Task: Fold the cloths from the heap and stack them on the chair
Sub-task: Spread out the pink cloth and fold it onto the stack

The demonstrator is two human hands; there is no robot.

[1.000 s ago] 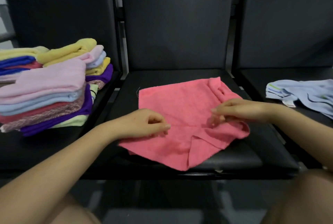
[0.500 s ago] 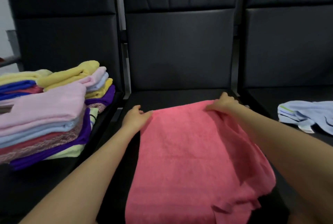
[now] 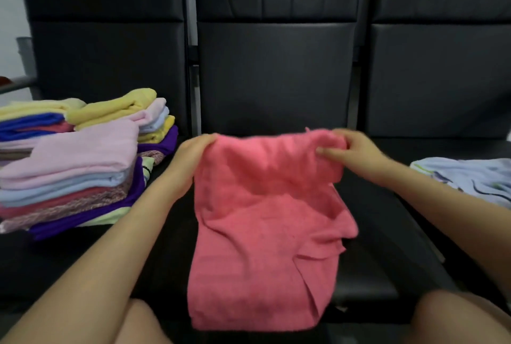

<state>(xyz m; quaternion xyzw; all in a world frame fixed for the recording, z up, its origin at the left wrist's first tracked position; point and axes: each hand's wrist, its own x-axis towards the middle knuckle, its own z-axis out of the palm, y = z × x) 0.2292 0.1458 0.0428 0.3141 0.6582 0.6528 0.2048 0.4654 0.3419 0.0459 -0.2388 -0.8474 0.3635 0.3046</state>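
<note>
My left hand [image 3: 193,151] and right hand [image 3: 352,150] pinch the far corners of the pink terry cloth [image 3: 265,222], now doubled lengthwise on the middle black chair seat [image 3: 367,269]; another fold should ready it for stacking.

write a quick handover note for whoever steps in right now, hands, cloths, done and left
Left hand grips the far left corner of the pink cloth; right hand pinches its far right corner.
The pink cloth lies crumpled on the middle chair seat, its near edge hanging over the front.
Done: a stack of folded cloths sits on the left chair.
Left: fold the pink cloth and add it to the stack, then the light blue striped cloth on the right chair.
</note>
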